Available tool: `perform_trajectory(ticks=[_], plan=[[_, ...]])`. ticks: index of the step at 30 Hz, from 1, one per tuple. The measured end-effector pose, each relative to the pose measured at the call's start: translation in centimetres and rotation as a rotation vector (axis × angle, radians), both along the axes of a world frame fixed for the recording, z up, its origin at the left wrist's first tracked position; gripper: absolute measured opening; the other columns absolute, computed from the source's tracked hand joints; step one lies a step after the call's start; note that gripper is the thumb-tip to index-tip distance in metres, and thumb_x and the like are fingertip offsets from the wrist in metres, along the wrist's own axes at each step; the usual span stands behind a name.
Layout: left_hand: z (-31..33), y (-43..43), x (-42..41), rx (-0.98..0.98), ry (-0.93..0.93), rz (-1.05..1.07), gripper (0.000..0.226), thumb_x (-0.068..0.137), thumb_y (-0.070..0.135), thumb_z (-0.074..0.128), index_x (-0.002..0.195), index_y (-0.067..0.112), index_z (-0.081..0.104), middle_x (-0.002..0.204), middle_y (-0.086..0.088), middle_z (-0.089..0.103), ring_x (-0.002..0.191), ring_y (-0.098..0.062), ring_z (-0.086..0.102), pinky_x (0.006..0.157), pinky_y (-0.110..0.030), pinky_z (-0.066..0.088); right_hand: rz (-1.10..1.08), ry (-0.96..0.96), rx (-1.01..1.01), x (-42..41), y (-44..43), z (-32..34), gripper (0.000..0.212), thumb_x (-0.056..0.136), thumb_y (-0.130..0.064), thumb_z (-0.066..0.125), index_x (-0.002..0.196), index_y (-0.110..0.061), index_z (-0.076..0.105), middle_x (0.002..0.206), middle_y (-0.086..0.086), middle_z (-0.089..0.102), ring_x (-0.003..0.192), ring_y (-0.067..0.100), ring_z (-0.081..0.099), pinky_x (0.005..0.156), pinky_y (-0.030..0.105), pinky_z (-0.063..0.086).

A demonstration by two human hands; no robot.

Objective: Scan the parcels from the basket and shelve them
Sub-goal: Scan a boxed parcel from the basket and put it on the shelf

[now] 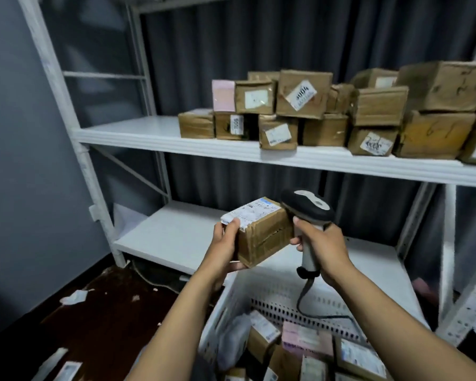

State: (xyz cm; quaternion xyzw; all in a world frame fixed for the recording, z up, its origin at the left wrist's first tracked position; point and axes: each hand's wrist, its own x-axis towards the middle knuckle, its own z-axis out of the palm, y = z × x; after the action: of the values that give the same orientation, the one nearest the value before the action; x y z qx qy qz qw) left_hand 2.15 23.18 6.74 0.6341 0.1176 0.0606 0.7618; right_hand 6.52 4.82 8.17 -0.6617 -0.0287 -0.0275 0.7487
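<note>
Grey curtain (pixel 231 50) behind, white shelf (pixel 154 133) stacked with boxes (pixel 302 94) toward its right end. Left hand (pixel 226 248) grips a parcel (pixel 264 237) above the far rim of the basket (pixel 272 291); right hand (pixel 323 248) clasps the scanner (pixel 305 206), just beside it. That close, off the label (pixel 254 211), the scan could fail.

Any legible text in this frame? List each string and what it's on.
"1005", sideways, likely reading: label on small box, bottom row on upper shelf.
"1004", first digit unsure: tilted label on stacked box.
held parcel: label print blurred, unreadable.
basket parcels: labels blurred, unreadable.
Other shelf labels: scribbles, unreadable.
scanner: no text seen.
</note>
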Motion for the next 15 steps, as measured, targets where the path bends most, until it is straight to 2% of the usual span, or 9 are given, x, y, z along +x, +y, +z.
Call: perform_trajectory(ticks=[3, 6, 8, 12, 15], plan=[[2.2, 1.9, -0.2, 0.064, -0.082, -0.116, 0.055, 0.091, 0.043, 0.06, 0.136, 0.034, 0.029, 0.121, 0.017, 0.055, 0.106, -0.009, 0.063, 0.072, -0.032, 0.058, -0.003, -0.031, 0.087, 0.6, 2.4, 2.4, 0.021, 0.087, -0.012, 0.07, 0.103, 0.0, 0.066, 0.072, 0.008, 0.066, 0.046, 0.013, 0.061, 0.043, 0.021, 0.047], [3.7, 4.1, 0.3, 0.253, -0.123, -0.146, 0.085, 0.078, 0.031, 0.079, 0.139, 0.038, 0.02, 0.124, 0.016, 0.056, 0.109, -0.006, 0.06, 0.086, -0.031, 0.054, -0.007, -0.071, 0.066, 1.3, 4.3, 4.7, 0.022, 0.087, -0.013, 0.071, 0.104, 0.0, 0.066, 0.073, 0.009, 0.066, 0.044, 0.011, 0.06, 0.043, 0.021, 0.048], [4.6, 5.5, 0.8, 0.405, -0.138, -0.04, 0.091, 0.07, 0.034, 0.083, 0.14, 0.032, 0.024, 0.127, 0.014, 0.055, 0.112, -0.004, 0.056, 0.095, -0.027, 0.048, 0.013, -0.094, 0.028, 1.8, 5.5, 5.9, 0.022, 0.087, -0.012, 0.07, 0.104, 0.0, 0.067, 0.073, 0.009, 0.066, 0.045, 0.011, 0.058, 0.042, 0.021, 0.047], [5.9, 8.1, 2.4, 0.585, -0.172, 0.196, 0.089, 0.062, 0.038, 0.085, 0.135, 0.022, 0.037, 0.131, 0.003, 0.046, 0.121, -0.013, 0.049, 0.105, -0.032, 0.042, 0.077, -0.125, -0.09, 2.9, 7.9, 7.7, 0.022, 0.085, -0.016, 0.073, 0.103, -0.006, 0.069, 0.082, 0.01, 0.072, 0.054, 0.019, 0.061, 0.051, 0.026, 0.05], [7.1, 9.9, 3.8, 0.657, -0.187, 0.365, 0.091, 0.059, 0.042, 0.084, 0.137, 0.022, 0.041, 0.132, -0.003, 0.041, 0.126, -0.015, 0.041, 0.104, -0.024, 0.036, 0.077, -0.138, -0.178, 4.0, 9.5, 8.7, 0.022, 0.082, -0.018, 0.076, 0.1, -0.01, 0.069, 0.087, 0.007, 0.073, 0.057, 0.021, 0.064, 0.056, 0.032, 0.053]])
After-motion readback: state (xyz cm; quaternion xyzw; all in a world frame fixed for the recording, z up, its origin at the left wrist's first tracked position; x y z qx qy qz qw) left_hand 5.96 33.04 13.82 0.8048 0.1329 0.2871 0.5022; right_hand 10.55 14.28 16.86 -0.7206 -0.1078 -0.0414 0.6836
